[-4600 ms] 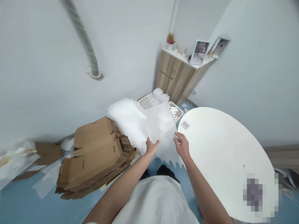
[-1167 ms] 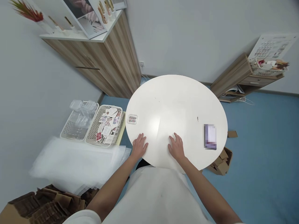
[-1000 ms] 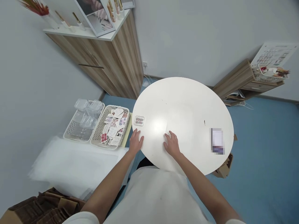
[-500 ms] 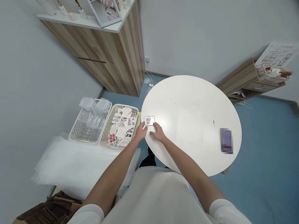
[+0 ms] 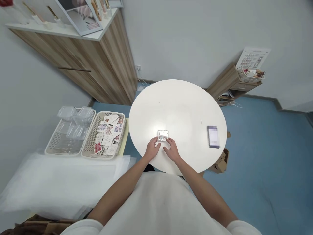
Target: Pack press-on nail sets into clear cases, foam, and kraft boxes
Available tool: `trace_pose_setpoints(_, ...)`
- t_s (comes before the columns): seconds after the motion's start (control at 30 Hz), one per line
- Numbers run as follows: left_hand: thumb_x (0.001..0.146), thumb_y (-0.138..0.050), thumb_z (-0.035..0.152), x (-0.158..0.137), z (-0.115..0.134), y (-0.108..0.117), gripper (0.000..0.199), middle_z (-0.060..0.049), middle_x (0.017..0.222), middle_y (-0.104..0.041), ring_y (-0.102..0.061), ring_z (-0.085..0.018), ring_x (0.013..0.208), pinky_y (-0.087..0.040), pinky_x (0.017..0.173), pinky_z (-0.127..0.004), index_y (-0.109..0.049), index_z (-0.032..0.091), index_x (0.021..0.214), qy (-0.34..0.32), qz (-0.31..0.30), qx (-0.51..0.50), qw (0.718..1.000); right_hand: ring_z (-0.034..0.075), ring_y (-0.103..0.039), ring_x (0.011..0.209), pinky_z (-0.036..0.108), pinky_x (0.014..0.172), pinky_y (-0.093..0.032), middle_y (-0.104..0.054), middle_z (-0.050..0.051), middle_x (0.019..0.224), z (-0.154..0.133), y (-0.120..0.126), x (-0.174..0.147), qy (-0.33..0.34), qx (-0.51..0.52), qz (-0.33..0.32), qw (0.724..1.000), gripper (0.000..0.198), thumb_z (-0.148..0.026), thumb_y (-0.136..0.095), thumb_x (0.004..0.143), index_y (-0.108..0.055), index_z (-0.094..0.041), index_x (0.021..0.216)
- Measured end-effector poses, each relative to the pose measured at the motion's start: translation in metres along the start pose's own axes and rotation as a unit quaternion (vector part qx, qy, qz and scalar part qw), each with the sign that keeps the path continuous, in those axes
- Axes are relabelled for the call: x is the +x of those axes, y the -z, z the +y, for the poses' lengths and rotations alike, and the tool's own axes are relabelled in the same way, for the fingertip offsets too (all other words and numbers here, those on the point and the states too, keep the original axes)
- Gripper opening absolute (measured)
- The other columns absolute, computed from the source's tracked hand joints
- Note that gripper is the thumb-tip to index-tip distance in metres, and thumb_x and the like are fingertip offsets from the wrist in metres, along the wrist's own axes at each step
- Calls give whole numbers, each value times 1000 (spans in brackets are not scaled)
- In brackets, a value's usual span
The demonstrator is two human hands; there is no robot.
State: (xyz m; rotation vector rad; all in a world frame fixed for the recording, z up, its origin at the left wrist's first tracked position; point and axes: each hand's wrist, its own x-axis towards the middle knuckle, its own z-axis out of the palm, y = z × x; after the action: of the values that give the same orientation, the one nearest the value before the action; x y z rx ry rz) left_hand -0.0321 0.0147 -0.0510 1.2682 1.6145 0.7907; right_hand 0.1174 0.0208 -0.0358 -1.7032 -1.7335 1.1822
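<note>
A small clear plastic box (image 5: 163,133) lies at or just above the near part of the white round table, with colourful nail-like pieces showing along its lower part. My left hand (image 5: 152,148) grips its near left corner with the fingertips. At the near right corner, the fingertips of my right hand (image 5: 172,150) hold it too. Both thumbs point inward below the box, apart from each other. Whether the box touches the tabletop, I cannot tell.
Left of the round table (image 5: 176,98) stand a basket of printed nail cards (image 5: 91,148) and a basket of clear plastic boxes (image 5: 52,148). White sheeting (image 5: 63,182) lies nearer me. A blurred-out purplish item (image 5: 213,137) rests at the table's right; a cardboard carton (image 5: 221,163) is below.
Both hands have carried the box rightward from the table's left edge, further in over the tabletop. My view has swung to the right.
</note>
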Motion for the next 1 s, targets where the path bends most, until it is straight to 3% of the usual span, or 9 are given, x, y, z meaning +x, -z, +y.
trace_pose_setpoints(0.2,78,-47,27,-18,29,-60,39,-6,122,-50,-48,-19,110,-42,89,-33,-49,21,116,-33,-56,56,996,21,-39,117,38,98,-33,-40,9,124,51,55,-33,-2,-6,21,1000,46,-22,-46,72,-46,-19,118)
trace_pose_setpoints(0.4,77,-46,24,-40,30,-98,40,-7,124,-48,-47,-20,112,-41,91,-35,-48,19,116,-21,-41,111,993,20,-41,115,35,97,-35,-39,9,123,86,74,-51,9,-5,-20,1000,46,-19,-46,72,-46,-18,118)
trace_pose_setpoints(0.73,76,-46,23,-52,34,-100,43,-10,122,-49,-45,-21,114,-36,97,-35,-46,15,118,-24,-7,176,984,21,-39,117,34,98,-33,-37,11,124,89,75,-54,29,-25,-79,996,50,-20,-47,72,-43,-15,121)
trace_pose_setpoints(1.0,76,-44,22,-55,22,-101,43,-10,122,-48,-43,-22,114,-35,97,-37,-45,15,118,-46,-43,206,976,21,-43,112,34,93,-38,-39,11,121,93,66,-63,35,-64,-57,996,47,-18,-47,73,-45,-16,120)
